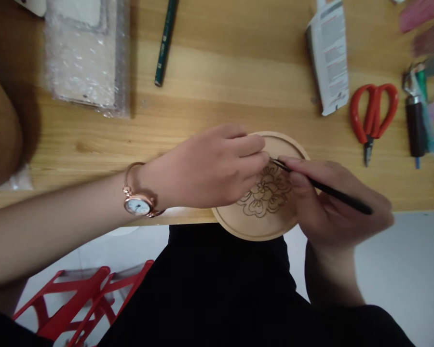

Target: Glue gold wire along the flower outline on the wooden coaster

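A round, pale wooden plate (255,230) with a raised rim lies at the table's front edge and overhangs it. Dark lines on its face form a flower design (264,193). My left hand (217,164) rests over the plate's left part, fingers curled and pinched together; what they hold, if anything, is hidden. In my right hand (332,197) is a slim black pointed tool (342,195), gripped between thumb and fingers. Its tip meets the left fingertips just above the flower. Too little of the tip shows to tell its exact kind.
Red-handled scissors (373,113), a white tube (331,58) and a black-handled tool (415,125) lie on the right. A dark green pencil (164,48) and a bubble-wrapped packet (88,58) are at upper left. Red stools (75,299) stand below the table.
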The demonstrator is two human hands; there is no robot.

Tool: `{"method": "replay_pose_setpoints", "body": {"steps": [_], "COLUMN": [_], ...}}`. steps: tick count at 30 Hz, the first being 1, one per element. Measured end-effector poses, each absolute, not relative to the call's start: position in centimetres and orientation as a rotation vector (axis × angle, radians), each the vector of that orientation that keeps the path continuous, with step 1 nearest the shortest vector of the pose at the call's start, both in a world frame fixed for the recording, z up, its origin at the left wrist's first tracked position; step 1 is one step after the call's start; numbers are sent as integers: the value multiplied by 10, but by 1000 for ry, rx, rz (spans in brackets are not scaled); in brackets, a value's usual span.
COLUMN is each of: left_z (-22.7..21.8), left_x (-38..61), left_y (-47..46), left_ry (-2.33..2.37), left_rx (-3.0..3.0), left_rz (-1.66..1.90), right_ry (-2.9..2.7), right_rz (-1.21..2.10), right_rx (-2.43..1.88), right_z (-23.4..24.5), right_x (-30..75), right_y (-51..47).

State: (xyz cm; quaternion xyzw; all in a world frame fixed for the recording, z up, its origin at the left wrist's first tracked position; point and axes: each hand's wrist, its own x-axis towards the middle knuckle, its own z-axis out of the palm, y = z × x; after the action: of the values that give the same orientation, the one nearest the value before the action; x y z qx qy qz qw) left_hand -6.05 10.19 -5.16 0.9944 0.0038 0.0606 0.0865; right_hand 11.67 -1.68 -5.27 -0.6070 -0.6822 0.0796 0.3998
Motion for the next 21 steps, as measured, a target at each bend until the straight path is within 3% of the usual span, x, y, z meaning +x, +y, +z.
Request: {"method": "replay_pose_setpoints", "body": {"steps": [11,21], "left_z": [-59,-58], "left_x": [-66,-64], "left_y": [102,99], "left_ry": [36,69], "left_rx": [3031,3044], "left_rz": [499,487], "right_ry": [-1659,-1857], "right_rz": [301,480], "right_rx": [-1490,-1302], "right_z": [-55,-53], "right_x": [124,145], "right_y": [-13,0]}}
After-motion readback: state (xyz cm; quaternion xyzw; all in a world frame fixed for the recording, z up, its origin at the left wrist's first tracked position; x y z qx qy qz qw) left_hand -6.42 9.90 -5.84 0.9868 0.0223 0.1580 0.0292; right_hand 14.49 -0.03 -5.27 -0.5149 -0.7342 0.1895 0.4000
